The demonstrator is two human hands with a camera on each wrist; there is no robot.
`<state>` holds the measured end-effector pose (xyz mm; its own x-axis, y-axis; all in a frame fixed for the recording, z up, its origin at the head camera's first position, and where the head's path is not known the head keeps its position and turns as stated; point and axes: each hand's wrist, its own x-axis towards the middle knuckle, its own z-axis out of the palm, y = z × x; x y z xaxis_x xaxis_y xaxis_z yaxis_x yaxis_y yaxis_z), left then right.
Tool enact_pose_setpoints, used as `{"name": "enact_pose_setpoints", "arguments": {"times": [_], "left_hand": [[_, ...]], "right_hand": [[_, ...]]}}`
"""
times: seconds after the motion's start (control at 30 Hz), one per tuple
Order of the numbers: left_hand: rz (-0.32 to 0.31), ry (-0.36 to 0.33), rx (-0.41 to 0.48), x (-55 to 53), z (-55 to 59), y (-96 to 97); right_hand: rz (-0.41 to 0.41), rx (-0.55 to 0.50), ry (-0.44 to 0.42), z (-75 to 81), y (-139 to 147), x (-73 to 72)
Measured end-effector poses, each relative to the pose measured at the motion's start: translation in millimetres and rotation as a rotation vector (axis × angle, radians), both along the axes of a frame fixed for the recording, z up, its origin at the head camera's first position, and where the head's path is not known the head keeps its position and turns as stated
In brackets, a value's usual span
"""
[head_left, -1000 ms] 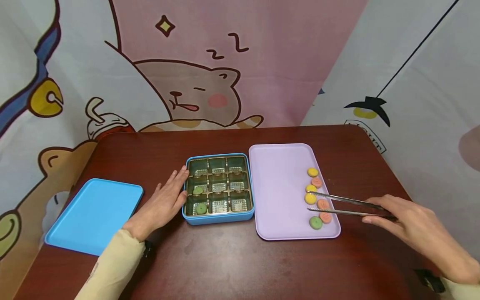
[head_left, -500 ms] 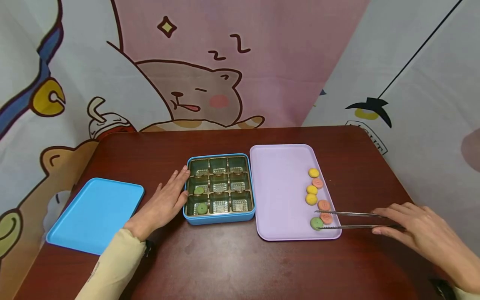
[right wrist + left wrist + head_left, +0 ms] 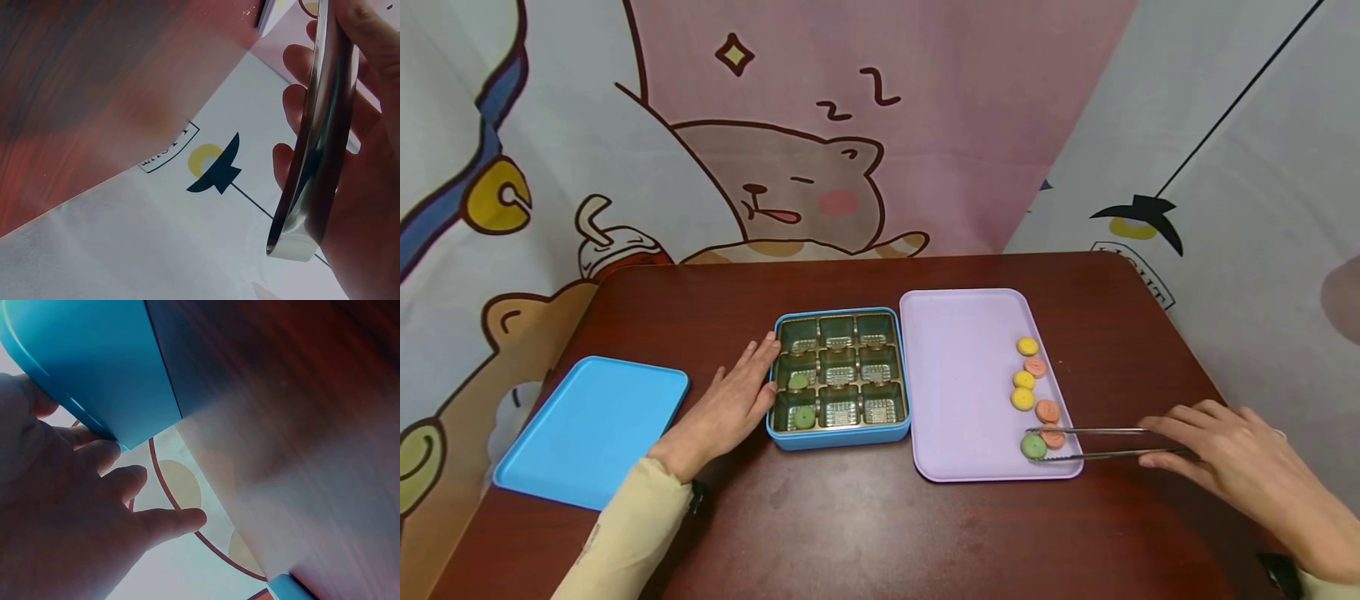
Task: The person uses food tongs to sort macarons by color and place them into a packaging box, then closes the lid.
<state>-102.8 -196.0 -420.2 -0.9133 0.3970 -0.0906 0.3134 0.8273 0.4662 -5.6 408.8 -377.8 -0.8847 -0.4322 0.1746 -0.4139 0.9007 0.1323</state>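
Note:
My right hand (image 3: 1232, 467) grips a pair of metal tongs (image 3: 319, 137). In the head view the tong tips lie either side of a green button-like disc (image 3: 1033, 447) at the near right of the lilac tray (image 3: 962, 367). Several yellow and orange discs (image 3: 1047, 411) line the tray's right side above it. My left hand (image 3: 722, 408) rests with straight fingers against the left side of a blue box (image 3: 838, 436). Inside, a gold divided insert (image 3: 838, 367) bears two green discs (image 3: 803, 417), one in the left middle compartment, one in the left near compartment.
A light blue lid-like tray (image 3: 591, 429) lies on the left of the brown wooden table (image 3: 850, 525), partly behind the left forearm. The box stands close against the lilac tray. Behind the table hangs a cartoon-printed cloth (image 3: 970, 125).
The right hand and tongs have moved toward the near edge of the tray, from the yellow discs to the green one, and the tips have drawn slightly closer. The left hand stays put.

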Motion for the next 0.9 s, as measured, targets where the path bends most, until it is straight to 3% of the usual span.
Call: {"name": "enact_pose_setpoints", "arguments": {"times": [0.43,0.9], "left_hand": [[0.002,0.000,-0.004,0.2,-0.2,0.1],[0.007,-0.012,-0.006,-0.4,1.5,0.7]], "right_hand": [[0.088,-0.056,0.103,0.2,-10,-10.6],[0.082,-0.127,0.087,-11.5,-46,-29.5]]}}
